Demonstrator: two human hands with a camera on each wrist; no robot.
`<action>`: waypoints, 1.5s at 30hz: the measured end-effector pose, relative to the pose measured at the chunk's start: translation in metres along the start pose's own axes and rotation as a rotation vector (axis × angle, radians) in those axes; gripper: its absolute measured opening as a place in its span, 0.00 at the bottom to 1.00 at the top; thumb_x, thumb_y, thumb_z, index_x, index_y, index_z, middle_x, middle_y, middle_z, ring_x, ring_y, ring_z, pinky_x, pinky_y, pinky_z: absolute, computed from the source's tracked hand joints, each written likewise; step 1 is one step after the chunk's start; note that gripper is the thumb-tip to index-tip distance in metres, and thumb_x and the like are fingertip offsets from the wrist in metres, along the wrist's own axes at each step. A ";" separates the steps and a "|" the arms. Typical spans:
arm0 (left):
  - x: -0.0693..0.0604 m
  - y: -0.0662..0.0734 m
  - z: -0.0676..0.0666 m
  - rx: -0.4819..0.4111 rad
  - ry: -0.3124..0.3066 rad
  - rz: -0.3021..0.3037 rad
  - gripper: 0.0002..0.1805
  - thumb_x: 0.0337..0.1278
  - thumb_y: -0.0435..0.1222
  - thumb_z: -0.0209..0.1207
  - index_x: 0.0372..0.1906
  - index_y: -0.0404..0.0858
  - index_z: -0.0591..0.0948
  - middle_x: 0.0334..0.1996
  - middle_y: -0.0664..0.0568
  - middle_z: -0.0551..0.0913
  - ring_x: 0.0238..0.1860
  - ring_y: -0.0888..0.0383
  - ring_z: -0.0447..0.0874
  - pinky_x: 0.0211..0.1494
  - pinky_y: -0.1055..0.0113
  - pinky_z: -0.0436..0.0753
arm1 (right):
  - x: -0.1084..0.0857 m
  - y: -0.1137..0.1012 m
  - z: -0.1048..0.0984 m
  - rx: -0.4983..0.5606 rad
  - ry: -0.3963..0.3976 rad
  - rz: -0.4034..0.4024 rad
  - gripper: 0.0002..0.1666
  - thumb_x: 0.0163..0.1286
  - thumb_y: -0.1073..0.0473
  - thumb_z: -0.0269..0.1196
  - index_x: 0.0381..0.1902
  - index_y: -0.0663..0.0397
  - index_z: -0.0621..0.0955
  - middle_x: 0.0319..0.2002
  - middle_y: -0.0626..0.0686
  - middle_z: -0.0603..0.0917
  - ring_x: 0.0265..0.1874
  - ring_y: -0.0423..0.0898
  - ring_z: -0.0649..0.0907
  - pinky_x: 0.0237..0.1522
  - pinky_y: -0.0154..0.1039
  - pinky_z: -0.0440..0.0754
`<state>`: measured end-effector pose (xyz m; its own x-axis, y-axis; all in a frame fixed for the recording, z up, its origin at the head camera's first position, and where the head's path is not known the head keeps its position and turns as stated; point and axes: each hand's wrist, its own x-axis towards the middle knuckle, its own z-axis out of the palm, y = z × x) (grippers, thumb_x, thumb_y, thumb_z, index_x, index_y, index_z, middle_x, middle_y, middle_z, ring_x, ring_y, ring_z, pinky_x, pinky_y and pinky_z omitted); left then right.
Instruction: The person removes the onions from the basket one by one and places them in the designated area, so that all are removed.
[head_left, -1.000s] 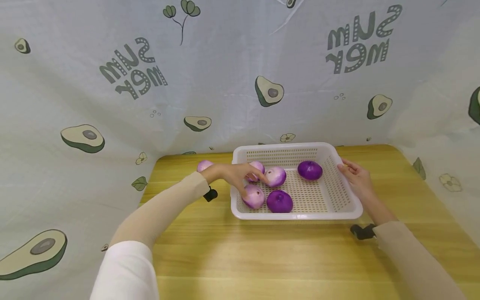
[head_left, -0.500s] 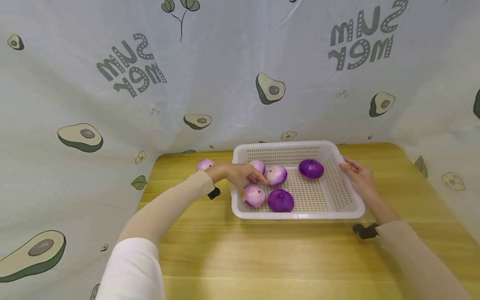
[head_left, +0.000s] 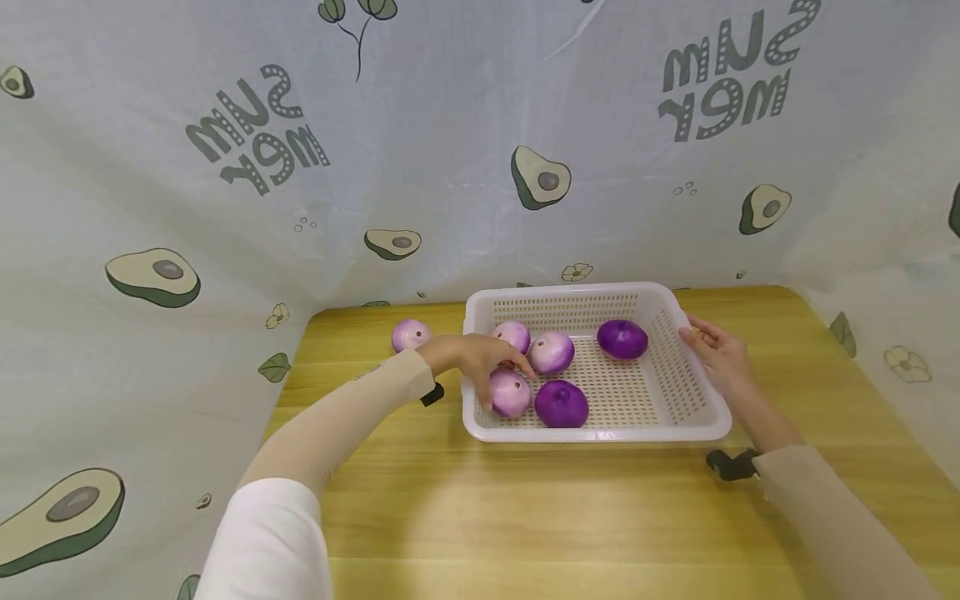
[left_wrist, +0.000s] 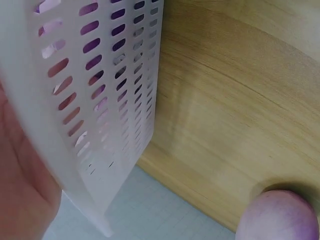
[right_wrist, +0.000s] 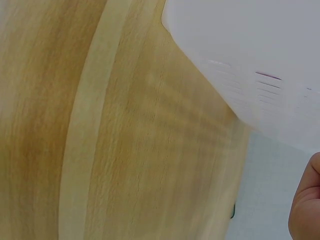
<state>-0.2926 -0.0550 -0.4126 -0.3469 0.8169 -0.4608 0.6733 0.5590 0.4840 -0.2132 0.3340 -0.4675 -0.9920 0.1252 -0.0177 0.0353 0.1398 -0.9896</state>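
A white plastic basket (head_left: 600,434) with slotted walls sits on the table. My right hand (head_left: 722,360) grips its right rim, thumb on top; in the right wrist view only part of that hand (right_wrist: 307,202) shows. My left hand (head_left: 483,360) reaches over the left rim, thumb and fingers curled round a pale purple onion (head_left: 512,395) at the front left. Behind it lie two more pale onions, one at the back (head_left: 512,335) and one beside it (head_left: 552,353). Two dark purple onions, one in front (head_left: 561,405) and one at the right (head_left: 622,339), also rest inside.
One pale onion (head_left: 411,334) lies on the wooden table (head_left: 555,517), left of the basket; the left wrist view shows it too, as a pale onion (left_wrist: 279,217) outside the slotted wall. A patterned white cloth (head_left: 450,150) hangs behind the table.
My left thumb has slid lower along the front-left onion, and the left forearm has shifted slightly, showing more of the outside onion. The right hand keeps its hold; the view moved a little.
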 end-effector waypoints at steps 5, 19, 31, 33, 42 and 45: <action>0.000 0.004 0.000 0.060 0.020 -0.040 0.46 0.33 0.37 0.82 0.67 0.53 0.76 0.66 0.56 0.73 0.65 0.58 0.69 0.67 0.60 0.69 | 0.000 -0.001 -0.001 -0.017 0.001 0.001 0.38 0.76 0.54 0.59 0.73 0.70 0.60 0.31 0.39 0.85 0.26 0.37 0.87 0.28 0.33 0.85; 0.000 0.001 0.004 0.049 0.082 -0.045 0.38 0.32 0.41 0.82 0.58 0.55 0.82 0.57 0.63 0.78 0.56 0.62 0.73 0.61 0.64 0.73 | -0.002 -0.004 0.001 -0.007 -0.003 -0.016 0.39 0.75 0.53 0.60 0.72 0.71 0.60 0.31 0.40 0.85 0.27 0.37 0.87 0.29 0.33 0.85; -0.004 -0.007 0.001 -0.272 0.184 0.105 0.39 0.34 0.33 0.80 0.61 0.43 0.81 0.55 0.58 0.80 0.56 0.59 0.75 0.61 0.71 0.74 | -0.003 -0.003 0.000 0.063 -0.024 -0.009 0.39 0.75 0.55 0.60 0.73 0.71 0.58 0.33 0.41 0.85 0.28 0.38 0.87 0.30 0.33 0.86; -0.005 -0.006 0.000 -0.293 0.203 0.115 0.39 0.34 0.33 0.80 0.61 0.43 0.81 0.55 0.57 0.80 0.55 0.58 0.76 0.61 0.71 0.74 | -0.004 -0.003 0.001 0.055 -0.021 -0.010 0.39 0.75 0.55 0.59 0.73 0.71 0.58 0.32 0.41 0.85 0.28 0.37 0.87 0.30 0.33 0.86; -0.011 -0.008 -0.003 -0.430 0.280 0.173 0.39 0.35 0.33 0.80 0.62 0.40 0.81 0.59 0.52 0.77 0.56 0.56 0.78 0.61 0.68 0.76 | -0.003 -0.005 0.001 -0.029 -0.004 -0.018 0.37 0.77 0.56 0.57 0.72 0.73 0.58 0.32 0.37 0.85 0.27 0.36 0.86 0.29 0.33 0.85; -0.014 -0.005 -0.006 -0.492 0.305 0.180 0.39 0.35 0.33 0.80 0.62 0.40 0.81 0.59 0.53 0.78 0.55 0.55 0.79 0.59 0.66 0.78 | -0.002 -0.004 0.000 -0.049 -0.007 -0.014 0.37 0.77 0.55 0.57 0.73 0.72 0.58 0.32 0.37 0.85 0.27 0.36 0.87 0.29 0.33 0.85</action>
<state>-0.2952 -0.0684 -0.4044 -0.4766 0.8677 -0.1411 0.3829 0.3493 0.8552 -0.2117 0.3330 -0.4635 -0.9932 0.1159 -0.0049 0.0270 0.1893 -0.9816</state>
